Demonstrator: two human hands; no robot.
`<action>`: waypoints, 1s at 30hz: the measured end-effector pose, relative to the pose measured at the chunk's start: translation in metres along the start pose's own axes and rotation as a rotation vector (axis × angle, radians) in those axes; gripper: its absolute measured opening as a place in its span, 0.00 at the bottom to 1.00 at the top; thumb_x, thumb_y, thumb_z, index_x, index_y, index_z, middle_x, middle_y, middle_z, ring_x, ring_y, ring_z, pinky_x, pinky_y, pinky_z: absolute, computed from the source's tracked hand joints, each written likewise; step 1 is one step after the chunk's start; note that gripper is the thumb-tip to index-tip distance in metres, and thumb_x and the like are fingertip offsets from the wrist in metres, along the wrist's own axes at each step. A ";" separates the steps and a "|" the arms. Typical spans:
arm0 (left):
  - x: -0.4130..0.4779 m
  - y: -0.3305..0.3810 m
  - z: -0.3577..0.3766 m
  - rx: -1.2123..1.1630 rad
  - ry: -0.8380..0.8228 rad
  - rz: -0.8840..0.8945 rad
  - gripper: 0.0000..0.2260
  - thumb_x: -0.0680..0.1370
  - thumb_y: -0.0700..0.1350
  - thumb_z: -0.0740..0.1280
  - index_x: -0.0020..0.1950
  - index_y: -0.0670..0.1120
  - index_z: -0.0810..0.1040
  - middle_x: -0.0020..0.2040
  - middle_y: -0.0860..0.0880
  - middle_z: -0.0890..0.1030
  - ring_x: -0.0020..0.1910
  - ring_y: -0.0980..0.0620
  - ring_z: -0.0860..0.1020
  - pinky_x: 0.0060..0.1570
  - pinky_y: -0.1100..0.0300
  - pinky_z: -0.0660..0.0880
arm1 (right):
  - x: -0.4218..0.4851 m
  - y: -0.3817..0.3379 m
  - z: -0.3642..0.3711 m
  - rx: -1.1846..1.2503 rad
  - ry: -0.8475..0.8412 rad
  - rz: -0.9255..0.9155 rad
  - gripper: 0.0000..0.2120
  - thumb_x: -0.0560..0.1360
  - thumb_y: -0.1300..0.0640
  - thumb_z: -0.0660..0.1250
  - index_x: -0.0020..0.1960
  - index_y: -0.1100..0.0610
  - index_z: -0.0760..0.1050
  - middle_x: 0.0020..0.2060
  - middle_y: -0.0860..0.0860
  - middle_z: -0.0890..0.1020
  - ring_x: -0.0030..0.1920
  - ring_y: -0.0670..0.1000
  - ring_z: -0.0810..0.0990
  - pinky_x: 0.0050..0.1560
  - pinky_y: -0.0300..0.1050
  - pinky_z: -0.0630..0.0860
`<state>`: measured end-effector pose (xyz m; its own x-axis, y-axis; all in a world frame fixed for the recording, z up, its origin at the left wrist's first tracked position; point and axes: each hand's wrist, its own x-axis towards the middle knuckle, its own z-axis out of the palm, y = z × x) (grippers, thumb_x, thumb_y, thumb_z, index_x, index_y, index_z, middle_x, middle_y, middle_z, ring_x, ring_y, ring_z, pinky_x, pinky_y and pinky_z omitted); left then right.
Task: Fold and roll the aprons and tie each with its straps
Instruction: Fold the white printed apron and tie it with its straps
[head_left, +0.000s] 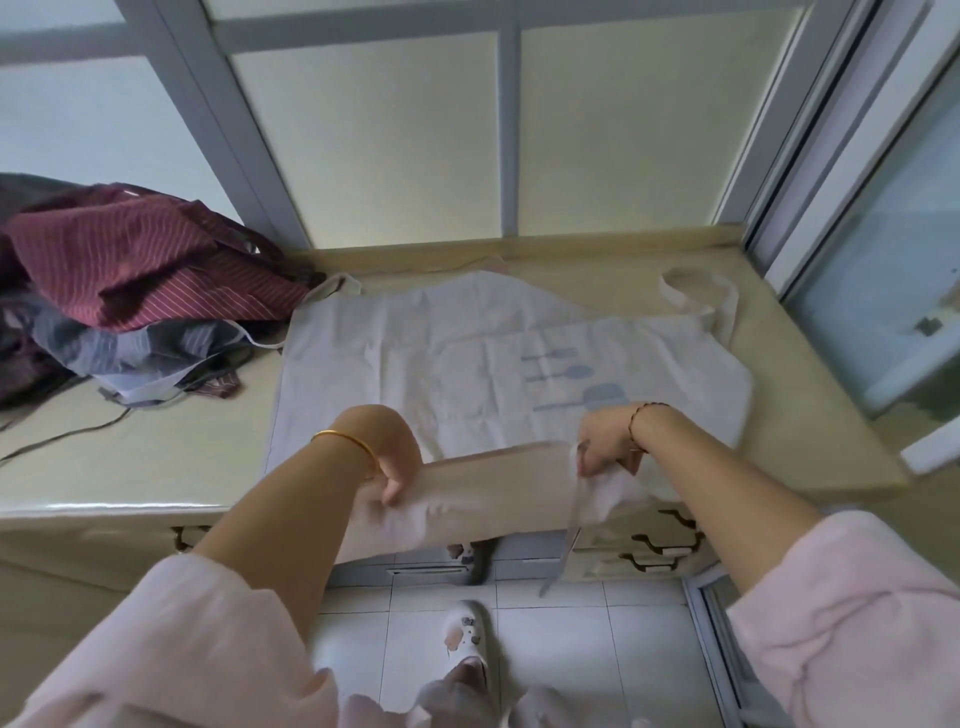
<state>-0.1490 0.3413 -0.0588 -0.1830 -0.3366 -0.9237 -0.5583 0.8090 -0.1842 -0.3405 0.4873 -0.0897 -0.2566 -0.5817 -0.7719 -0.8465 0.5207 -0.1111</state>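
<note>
A pale cream apron (447, 353) with blue utensil prints lies spread on the beige counter (130, 457), bib and neck loop (701, 301) to the right. Its near edge is lifted off the counter's front. My left hand (397, 467) grips that lifted edge at its left part. My right hand (605, 447) grips the same edge further right, with cloth bunched under the fingers. A strap (563, 545) hangs down from my right hand toward the floor.
A heap of more aprons (130, 270), maroon striped on top and grey striped below, sits at the counter's left. Dark cords trail from it. Frosted windows stand behind the counter. Drawers with metal handles (660, 551) are below, tiled floor and my white shoe (467, 639) underneath.
</note>
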 end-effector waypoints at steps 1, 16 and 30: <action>-0.001 -0.006 -0.009 0.030 -0.003 -0.036 0.20 0.76 0.38 0.66 0.67 0.41 0.71 0.52 0.43 0.74 0.41 0.47 0.76 0.39 0.59 0.74 | 0.001 0.001 -0.010 0.007 0.000 0.004 0.15 0.75 0.52 0.64 0.53 0.63 0.78 0.47 0.59 0.80 0.42 0.57 0.81 0.49 0.49 0.79; 0.106 -0.135 -0.193 -0.152 0.908 -0.379 0.16 0.77 0.38 0.59 0.64 0.46 0.73 0.62 0.45 0.75 0.63 0.44 0.72 0.59 0.53 0.67 | 0.166 -0.010 -0.205 0.270 0.739 0.229 0.13 0.78 0.49 0.60 0.54 0.56 0.78 0.53 0.56 0.80 0.54 0.58 0.78 0.47 0.45 0.69; 0.212 -0.039 -0.258 -0.336 0.897 0.225 0.22 0.78 0.50 0.64 0.68 0.43 0.64 0.67 0.44 0.67 0.67 0.43 0.65 0.61 0.50 0.66 | 0.208 -0.018 -0.135 0.461 0.473 0.148 0.25 0.73 0.34 0.60 0.30 0.53 0.65 0.25 0.48 0.70 0.26 0.48 0.68 0.27 0.41 0.63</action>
<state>-0.3747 0.1134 -0.1611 -0.7820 -0.5451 -0.3024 -0.6110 0.7664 0.1984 -0.4412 0.2726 -0.1642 -0.6196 -0.6403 -0.4540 -0.5283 0.7680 -0.3621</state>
